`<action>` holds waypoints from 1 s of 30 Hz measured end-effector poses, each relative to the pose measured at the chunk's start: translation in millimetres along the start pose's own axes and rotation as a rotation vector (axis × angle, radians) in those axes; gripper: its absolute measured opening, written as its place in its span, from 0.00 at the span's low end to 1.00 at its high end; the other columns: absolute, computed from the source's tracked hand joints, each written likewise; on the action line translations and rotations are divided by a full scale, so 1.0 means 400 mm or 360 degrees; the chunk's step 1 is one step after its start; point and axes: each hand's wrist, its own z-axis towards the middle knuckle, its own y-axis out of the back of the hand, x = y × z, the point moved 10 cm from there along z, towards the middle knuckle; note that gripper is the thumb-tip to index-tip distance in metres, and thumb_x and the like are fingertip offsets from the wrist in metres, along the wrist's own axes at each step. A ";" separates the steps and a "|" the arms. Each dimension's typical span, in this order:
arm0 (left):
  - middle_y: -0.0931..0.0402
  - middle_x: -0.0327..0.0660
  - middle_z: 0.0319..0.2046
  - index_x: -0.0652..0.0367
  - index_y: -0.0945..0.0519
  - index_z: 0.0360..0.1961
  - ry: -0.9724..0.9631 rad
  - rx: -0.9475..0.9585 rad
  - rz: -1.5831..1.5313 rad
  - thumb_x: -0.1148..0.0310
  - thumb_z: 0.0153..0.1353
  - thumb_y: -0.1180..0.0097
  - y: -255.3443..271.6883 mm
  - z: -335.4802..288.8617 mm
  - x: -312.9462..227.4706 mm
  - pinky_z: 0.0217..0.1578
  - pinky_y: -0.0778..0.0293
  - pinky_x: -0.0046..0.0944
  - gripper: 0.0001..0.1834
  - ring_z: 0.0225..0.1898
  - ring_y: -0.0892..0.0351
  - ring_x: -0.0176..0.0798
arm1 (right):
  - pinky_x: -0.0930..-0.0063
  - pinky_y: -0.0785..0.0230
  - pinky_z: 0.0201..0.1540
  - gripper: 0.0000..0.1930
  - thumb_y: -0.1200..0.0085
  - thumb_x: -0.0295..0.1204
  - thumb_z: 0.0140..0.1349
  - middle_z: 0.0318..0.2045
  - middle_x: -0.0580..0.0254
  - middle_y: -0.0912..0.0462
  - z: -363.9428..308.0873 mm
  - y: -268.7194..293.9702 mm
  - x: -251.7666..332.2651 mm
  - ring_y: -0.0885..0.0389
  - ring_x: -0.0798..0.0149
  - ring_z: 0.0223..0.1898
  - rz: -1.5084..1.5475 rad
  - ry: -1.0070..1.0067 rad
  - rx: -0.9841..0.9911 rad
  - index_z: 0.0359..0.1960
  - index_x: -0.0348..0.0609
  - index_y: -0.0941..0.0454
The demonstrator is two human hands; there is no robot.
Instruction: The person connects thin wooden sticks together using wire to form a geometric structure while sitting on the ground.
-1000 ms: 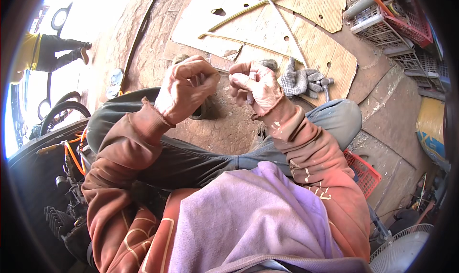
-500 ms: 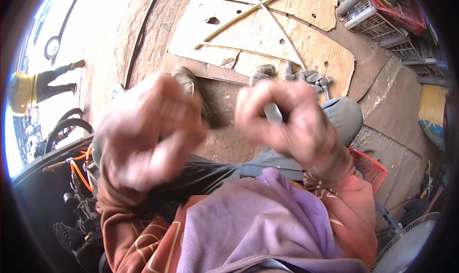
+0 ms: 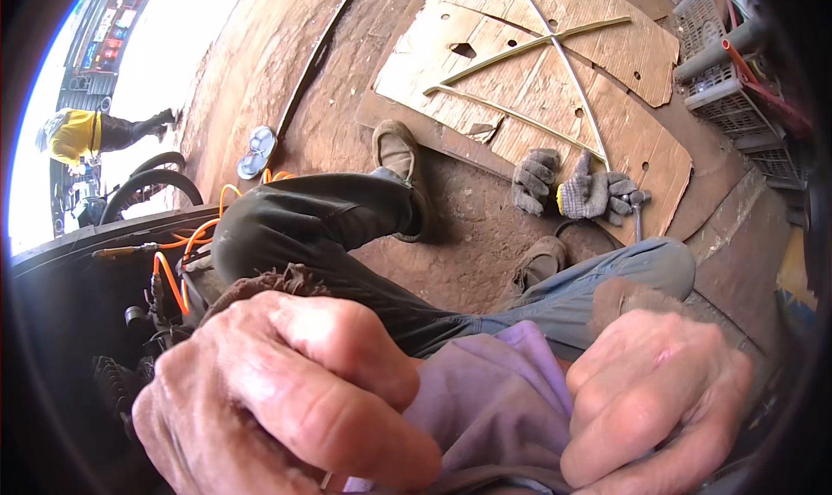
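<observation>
Close to the camera, in the lower left, my left hand (image 3: 295, 391) is closed with its fingers curled. A thin pale bit shows beneath its fingers at the lower edge, too little to name. My right hand (image 3: 654, 400), at the lower right, is closed too, knuckles up. Whatever either hand grips is hidden. The hands are apart, with a purple cloth (image 3: 485, 391) on my front between them. Beyond my bent knees lie a grey work glove (image 3: 535, 181) and a second grey glove (image 3: 594, 192). A hammer (image 3: 639, 209) rests beside the second one.
Flattened cardboard (image 3: 511, 79) with thin strips (image 3: 555, 37) crossed on it covers the floor ahead. Plastic crates (image 3: 737, 105) stand at the right. Orange hoses (image 3: 186, 270) run by a black bin (image 3: 69, 296) at left. A person in yellow (image 3: 78, 137) bends at far left.
Both hands have come back toward me and lower in the picture, spreading apart. The silvery piece seen in my right hand is now hidden. The view has shifted, showing more of my legs and shoes.
</observation>
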 end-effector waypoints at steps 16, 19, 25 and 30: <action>0.20 0.37 0.36 0.56 0.17 0.30 0.0213 -0.0476 0.0008 0.70 0.55 0.37 0.025 -0.066 0.044 0.30 0.35 0.42 0.03 0.36 0.21 0.44 | 0.75 0.41 0.10 0.06 0.42 0.24 0.58 0.22 0.49 0.21 -0.034 0.023 0.051 0.29 0.66 0.12 -0.0255 0.0614 0.0235 0.31 0.30 0.21; 0.25 0.43 0.28 0.61 0.21 0.25 0.0529 -0.0816 0.0594 0.68 0.58 0.46 0.084 -0.128 0.097 0.25 0.35 0.36 0.09 0.28 0.27 0.38 | 0.80 0.41 0.16 0.03 0.44 0.20 0.59 0.20 0.57 0.22 -0.072 0.143 -0.073 0.29 0.70 0.15 -0.0218 0.0280 -0.0388 0.31 0.31 0.22; 0.21 0.44 0.32 0.66 0.17 0.33 0.1015 -0.0756 0.1210 0.85 0.48 0.35 0.112 -0.222 0.268 0.32 0.29 0.31 0.10 0.33 0.23 0.34 | 0.86 0.34 0.22 0.01 0.43 0.20 0.61 0.22 0.64 0.19 -0.173 0.387 -0.342 0.26 0.79 0.22 -0.0137 -0.0724 -0.1050 0.33 0.35 0.21; 0.20 0.40 0.33 0.62 0.15 0.36 0.1214 -0.0705 0.1191 0.80 0.47 0.30 0.077 -0.273 0.338 0.32 0.28 0.31 0.13 0.33 0.22 0.33 | 0.87 0.42 0.20 0.04 0.40 0.25 0.61 0.20 0.69 0.22 -0.191 0.368 -0.381 0.31 0.82 0.19 -0.0269 -0.0883 -0.1040 0.32 0.37 0.19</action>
